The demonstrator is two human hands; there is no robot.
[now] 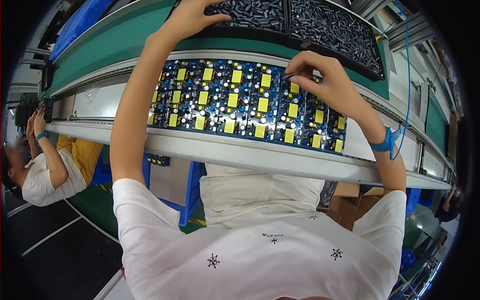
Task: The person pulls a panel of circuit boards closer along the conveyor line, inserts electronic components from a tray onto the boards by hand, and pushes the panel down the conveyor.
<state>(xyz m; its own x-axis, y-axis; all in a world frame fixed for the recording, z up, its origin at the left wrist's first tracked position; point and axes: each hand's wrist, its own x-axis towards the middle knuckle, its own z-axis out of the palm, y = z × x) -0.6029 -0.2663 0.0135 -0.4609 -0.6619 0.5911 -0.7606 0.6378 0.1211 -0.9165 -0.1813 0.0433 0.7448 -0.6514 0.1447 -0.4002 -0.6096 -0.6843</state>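
A panel of blue circuit boards [248,111] with yellow block components and small round parts lies on the rail line in front of me. Above its right part, my right hand [325,82] pinches a small dark capacitor [287,77] between thumb and forefinger. My left hand [189,19] reaches over the left black bin of loose dark capacitors [255,15], thumb apart from the fingers. Its fingertips lie partly at the picture's upper edge, and I see nothing held there.
A second black bin [335,37] full of similar parts stands at the right, on the green surface [112,45]. A metal rail [260,156] runs along my near side. A blue cord [409,75] hangs at the right. A co-worker [50,167] works with both hands at far left.
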